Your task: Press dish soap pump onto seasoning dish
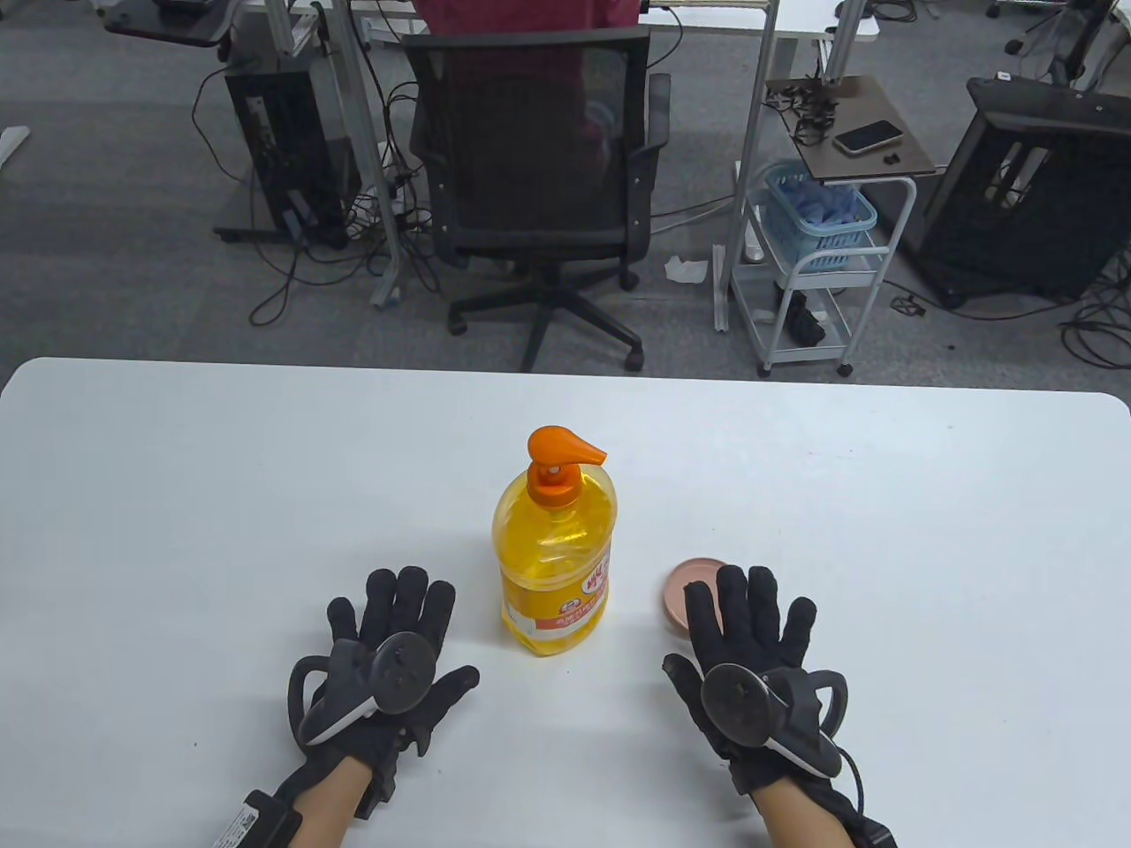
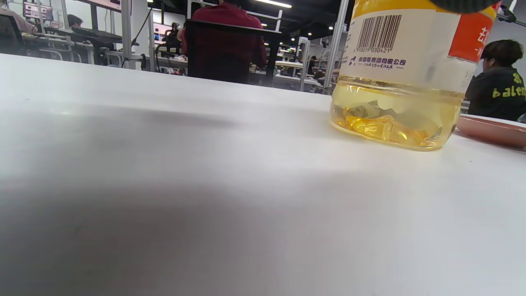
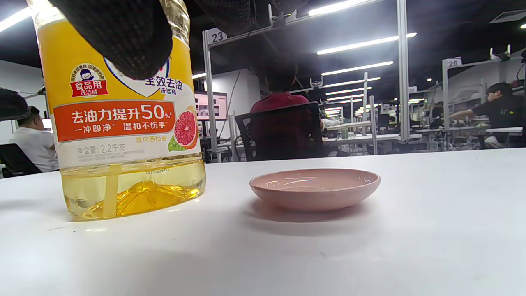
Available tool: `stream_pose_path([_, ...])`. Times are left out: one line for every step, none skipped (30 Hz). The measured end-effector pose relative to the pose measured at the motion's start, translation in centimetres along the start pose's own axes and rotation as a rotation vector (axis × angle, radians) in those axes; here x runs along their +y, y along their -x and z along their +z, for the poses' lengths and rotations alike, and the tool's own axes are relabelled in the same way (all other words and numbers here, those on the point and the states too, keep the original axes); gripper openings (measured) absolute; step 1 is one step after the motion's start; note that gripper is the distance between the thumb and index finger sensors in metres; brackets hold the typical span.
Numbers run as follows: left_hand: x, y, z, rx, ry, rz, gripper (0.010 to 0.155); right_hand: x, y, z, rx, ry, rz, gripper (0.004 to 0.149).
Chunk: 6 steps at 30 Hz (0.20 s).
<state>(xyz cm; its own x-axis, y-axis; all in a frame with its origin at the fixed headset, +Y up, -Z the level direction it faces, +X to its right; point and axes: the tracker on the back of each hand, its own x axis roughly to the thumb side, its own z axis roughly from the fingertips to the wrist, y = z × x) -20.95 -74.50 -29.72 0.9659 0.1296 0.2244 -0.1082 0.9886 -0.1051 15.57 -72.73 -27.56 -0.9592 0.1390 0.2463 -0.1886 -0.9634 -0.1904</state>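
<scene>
A yellow dish soap bottle [image 1: 554, 565] with an orange pump [image 1: 562, 449] stands upright at the middle of the white table [image 1: 177, 495]. Its nozzle points right. A small pink seasoning dish [image 1: 687, 590] lies on the table just right of the bottle, partly hidden by my right fingers. My left hand [image 1: 389, 636] rests flat and open, left of the bottle, holding nothing. My right hand [image 1: 751, 636] lies flat and open, fingers reaching over the dish's near edge. The bottle [image 3: 123, 123] and the dish [image 3: 314, 188] show in the right wrist view; the bottle's base [image 2: 394, 115] shows in the left wrist view.
Beyond the table's far edge are a black office chair [image 1: 539, 177], a white cart with a blue basket [image 1: 817, 221], and cables on the floor. The table holds only the bottle, the dish and my hands.
</scene>
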Motion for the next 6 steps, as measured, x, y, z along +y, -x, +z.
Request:
stream_pose_path([0.01,-0.01,0.01,0.000,0.001,-0.001,0.091,-0.02,0.01,0.01,0.002,0.000,0.001,0.079])
stream_pose_path([0.00,-0.02,0.01,0.000,0.000,-0.001,0.091,-0.03,0.03,0.01,0.004,0.002,0.001,0.079])
stream_pose_path([0.01,-0.04,0.02,0.000,-0.001,-0.001,0.091,-0.03,0.03,0.02,0.005,0.002,0.001,0.079])
stream_pose_path([-0.02,-0.04,0.01,-0.001,-0.001,-0.001,0.091,-0.04,0.03,0.02,0.006,0.002,0.003,0.079])
stream_pose_path([-0.02,-0.05,0.01,-0.002,-0.001,-0.002,0.091,-0.04,0.02,0.02,0.007,0.002,0.004,0.079])
stream_pose_path([-0.04,-0.07,0.01,-0.002,-0.001,-0.003,0.091,-0.05,0.02,0.03,0.008,0.000,0.004,0.079])
